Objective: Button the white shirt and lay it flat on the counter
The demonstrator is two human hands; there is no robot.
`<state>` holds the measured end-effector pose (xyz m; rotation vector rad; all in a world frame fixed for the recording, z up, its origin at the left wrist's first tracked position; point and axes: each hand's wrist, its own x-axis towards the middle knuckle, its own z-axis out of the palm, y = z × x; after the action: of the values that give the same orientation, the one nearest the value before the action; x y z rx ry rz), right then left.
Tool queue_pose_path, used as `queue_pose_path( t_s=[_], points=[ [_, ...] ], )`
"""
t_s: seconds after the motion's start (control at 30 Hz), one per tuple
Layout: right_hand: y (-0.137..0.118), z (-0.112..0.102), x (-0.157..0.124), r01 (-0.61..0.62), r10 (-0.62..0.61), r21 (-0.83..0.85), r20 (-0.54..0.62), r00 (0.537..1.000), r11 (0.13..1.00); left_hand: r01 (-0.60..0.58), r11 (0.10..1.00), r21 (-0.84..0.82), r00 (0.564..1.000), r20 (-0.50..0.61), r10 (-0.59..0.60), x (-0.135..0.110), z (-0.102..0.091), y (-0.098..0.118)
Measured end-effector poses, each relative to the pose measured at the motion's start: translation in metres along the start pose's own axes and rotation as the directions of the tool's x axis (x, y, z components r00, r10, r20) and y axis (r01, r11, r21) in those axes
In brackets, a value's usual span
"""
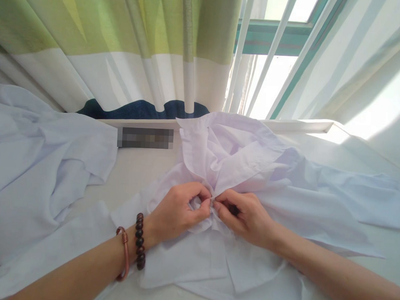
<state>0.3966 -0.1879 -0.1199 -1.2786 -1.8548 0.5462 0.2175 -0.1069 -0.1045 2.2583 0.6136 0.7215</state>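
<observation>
A white collared shirt (249,165) lies spread and crumpled in front of me, its collar toward the window and its sleeves out to both sides. My left hand (184,207) pinches the shirt's front at its middle, thumb against forefinger. Facing it, almost touching, my right hand (245,214) pinches the same spot from the other side. Between the fingertips the cloth is gathered; a button there is too small to make out. On my left wrist are a dark bead bracelet (139,242) and a copper-coloured bangle (125,257).
Another white garment (47,152) lies heaped at the left on the pale table (126,173). A blurred dark rectangle (145,138) shows near the table's back edge. Behind hang a green and white curtain (132,41) and a barred window (274,38).
</observation>
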Motion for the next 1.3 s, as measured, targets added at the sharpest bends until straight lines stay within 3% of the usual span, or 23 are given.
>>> queue_pose_path(
  t_s=[0.2,0.73,0.87,1.0,1.13,1.2,1.3],
  points=[
    [-0.002,0.0,0.0,0.006,-0.006,0.008,-0.003,1.0,1.0,-0.02,1.0,0.006,0.999,0.037,0.02,-0.001,-0.002,0.0],
    [-0.002,-0.003,0.003,0.045,-0.042,-0.052,0.045,0.998,0.998,-0.02,0.994,0.105,0.998,-0.06,0.026,-0.004,0.004,0.003],
    [-0.001,-0.002,0.002,0.06,-0.058,-0.035,0.05,0.997,0.998,0.02,0.998,0.061,0.998,-0.06,-0.017,-0.003,0.004,0.004],
    [0.0,-0.003,0.002,-0.055,0.045,0.13,0.078,0.996,0.99,0.097,0.991,-0.089,0.995,0.008,-0.097,0.001,-0.001,0.005],
    [-0.003,-0.008,0.006,-0.237,0.147,0.406,0.241,0.959,0.883,0.141,0.976,-0.168,0.989,0.061,-0.132,0.006,-0.006,0.005],
    [-0.004,-0.011,0.008,-0.296,0.157,0.466,0.314,0.936,0.834,0.15,0.971,-0.187,0.987,0.093,-0.134,0.007,-0.007,0.005],
    [-0.003,-0.012,0.009,-0.305,0.154,0.48,0.327,0.932,0.822,0.135,0.971,-0.199,0.988,0.107,-0.115,0.007,-0.009,0.004]
  ],
)
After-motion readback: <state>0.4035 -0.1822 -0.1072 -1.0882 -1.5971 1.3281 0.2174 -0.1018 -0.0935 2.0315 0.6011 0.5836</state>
